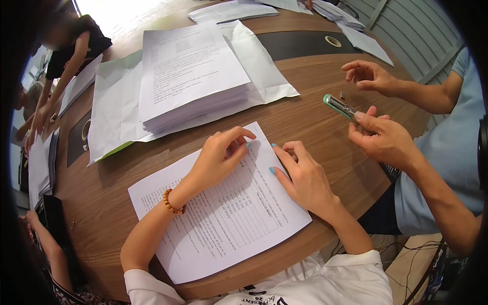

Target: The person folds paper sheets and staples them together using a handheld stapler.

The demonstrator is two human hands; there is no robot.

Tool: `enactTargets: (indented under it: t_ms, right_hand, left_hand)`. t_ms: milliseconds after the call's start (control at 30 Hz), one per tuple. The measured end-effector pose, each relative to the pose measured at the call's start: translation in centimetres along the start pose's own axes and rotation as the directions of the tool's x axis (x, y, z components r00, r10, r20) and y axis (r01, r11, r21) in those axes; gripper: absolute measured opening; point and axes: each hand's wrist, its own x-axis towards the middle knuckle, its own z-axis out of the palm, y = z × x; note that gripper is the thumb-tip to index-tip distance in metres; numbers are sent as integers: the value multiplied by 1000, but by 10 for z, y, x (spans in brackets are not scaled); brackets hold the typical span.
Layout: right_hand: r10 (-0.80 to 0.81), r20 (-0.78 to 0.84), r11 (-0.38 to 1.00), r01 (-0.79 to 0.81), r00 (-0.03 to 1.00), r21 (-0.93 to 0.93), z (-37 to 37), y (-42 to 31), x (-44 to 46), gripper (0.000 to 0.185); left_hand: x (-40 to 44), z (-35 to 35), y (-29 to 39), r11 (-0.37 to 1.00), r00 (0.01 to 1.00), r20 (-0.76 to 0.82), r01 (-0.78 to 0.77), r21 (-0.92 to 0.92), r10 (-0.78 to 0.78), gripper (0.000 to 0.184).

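Note:
A printed sheet or thin stack of pages [239,223] with a table of lines lies on the desk in front of me. My left hand [218,157], with a beaded bracelet [174,203] at the wrist, is over its upper part. Its fingers are loosely bent, thumb apart from index, with nothing visible in them. My right hand [309,183] rests at the pages' right edge, thumb and fingers apart. Beyond them stands a thick stack of printed paper [193,76] on white wrapping [117,101].
On the right, a co-worker's hand [389,137] holds a green stapler [339,107], tray exposed; their other hand [373,79] hovers near a small staple strip [342,94]. A tape roll [333,41] lies at the back. Other people handle papers [38,168] at left.

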Motion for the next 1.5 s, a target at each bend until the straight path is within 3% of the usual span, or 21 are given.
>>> enactTargets:
  t_ms: [133, 667, 733, 933, 1033, 1100, 1233, 1367, 1433, 1500]
  right_hand:
    - [-3, -16, 1000, 3, 1000, 16, 0, 2, -1, 37]
    - [-42, -61, 999, 44, 997, 28, 4, 3, -1, 37]
    - [-33, -55, 999, 34, 998, 23, 4, 3, -2, 38]
    - [-21, -29, 999, 22, 999, 49, 1, 2, -2, 40]
    - [8, -104, 999, -3, 995, 44, -3, -4, -5, 41]
    - [-55, -153, 998, 48, 987, -48, -13, -15, -11, 41]
    - [-100, -92, 994, 104, 991, 45, -28, -25, -36, 40]
    - [-21, -56, 997, 25, 998, 75, -37, -11, -54, 32]
    - [28, -38, 995, -24, 999, 93, -40, 1, -51, 31]
    - [189, -90, 978, -179, 978, 108, -43, 13, -39, 35]
  left_hand:
    - [0, -2, 5, 998, 998, 22, 67, -15, -67, 19]
    - [0, 1, 0, 1000, 1000, -16, 1, -4, -1, 24]
    - [0, 0, 2, 997, 998, -5, 70, -18, -70, 22]
    - [0, 0, 5, 996, 997, -4, 81, -31, -81, 22]
    - [0, 0, 4, 997, 998, -2, 69, -25, -69, 22]
    - [1, -4, 8, 994, 995, 24, 98, -43, -97, 22]
    - [1, -7, 10, 985, 993, 30, 116, -130, -114, 22]
    - [7, -12, 6, 978, 995, 14, 100, -181, -99, 25]
    - [13, -16, 13, 997, 999, 26, 48, -66, -46, 26]
    - [16, -14, 18, 997, 998, 15, 54, -58, -54, 25]
